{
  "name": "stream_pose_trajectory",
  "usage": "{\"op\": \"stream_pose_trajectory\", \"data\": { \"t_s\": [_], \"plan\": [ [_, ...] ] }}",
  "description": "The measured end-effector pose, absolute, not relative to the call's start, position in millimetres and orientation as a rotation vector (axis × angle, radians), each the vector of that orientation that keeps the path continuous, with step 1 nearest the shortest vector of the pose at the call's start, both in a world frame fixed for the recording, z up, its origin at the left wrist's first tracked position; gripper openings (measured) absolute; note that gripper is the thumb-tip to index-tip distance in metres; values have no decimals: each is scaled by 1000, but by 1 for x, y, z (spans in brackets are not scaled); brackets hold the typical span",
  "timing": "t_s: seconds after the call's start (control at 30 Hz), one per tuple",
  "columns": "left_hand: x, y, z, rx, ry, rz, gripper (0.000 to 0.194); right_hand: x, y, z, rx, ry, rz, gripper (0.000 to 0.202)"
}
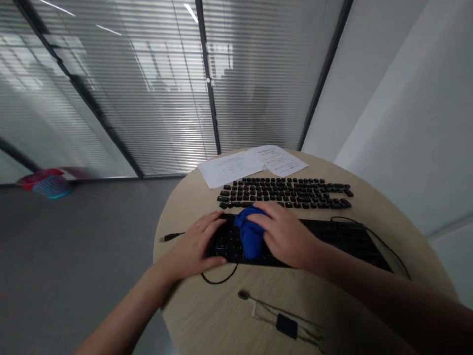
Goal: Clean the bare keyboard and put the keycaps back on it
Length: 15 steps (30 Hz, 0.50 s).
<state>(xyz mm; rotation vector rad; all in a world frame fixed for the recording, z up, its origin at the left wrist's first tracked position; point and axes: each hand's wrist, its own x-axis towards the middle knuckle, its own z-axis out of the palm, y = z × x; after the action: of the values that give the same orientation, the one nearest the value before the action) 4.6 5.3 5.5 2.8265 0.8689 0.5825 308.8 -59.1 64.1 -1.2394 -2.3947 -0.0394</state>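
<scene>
Blue cloth (252, 241), bunched, at centre of frame, resting on the left half of a black keyboard (332, 234). Cloth's longer axis runs up and down the frame; one loose end points toward the bottom edge. Keyboard's long axis lies across the frame, nearly level, right end slightly lower.

Right hand (283, 231): fingers curled down over the cloth, partly closed, has hold of it against the keyboard. Left hand (201, 241): widely opened across the keyboard's left end, fingers at the upper edge, thumb at the lower edge, gripping it between them.

Loose black keys (284, 192) set out in rows just above the keyboard; rows parallel to its long axis. Printed papers (236, 167) overlap above the keys; text illegible. USB plug (169, 237) left of the left hand, metal end pointing left. Black cable (391, 251) curves around the keyboard's right end; a further loop shows below the left hand. Lower centre: thin rod with a rounded dark end, and a small dark block (287, 326), both blurred. All on a pale wood table (207, 315).

Container: red-and-blue plastic basket (51, 187), lattice sides, on the grey floor (81, 256), far left of frame. Contents: cannot tell.
</scene>
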Motion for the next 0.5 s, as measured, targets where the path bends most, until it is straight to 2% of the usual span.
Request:
{"op": "stream_pose_trajectory", "data": {
  "t_s": [0.1,0.23,0.4,0.5],
  "plan": [
    [7,14,3,2866,818,515,95,271,-52,48,-1206,-2530,48,45],
    [6,21,-3,2866,797,516,94,255,-42,37,-1272,-2545,50,51],
    [4,29,-11,2949,785,527,102,257,-30,38,-1313,-2518,-86,31],
    [3,33,-15,2970,798,549,105,267,-29,38,-1336,-2524,-128,26]
  ]
}}
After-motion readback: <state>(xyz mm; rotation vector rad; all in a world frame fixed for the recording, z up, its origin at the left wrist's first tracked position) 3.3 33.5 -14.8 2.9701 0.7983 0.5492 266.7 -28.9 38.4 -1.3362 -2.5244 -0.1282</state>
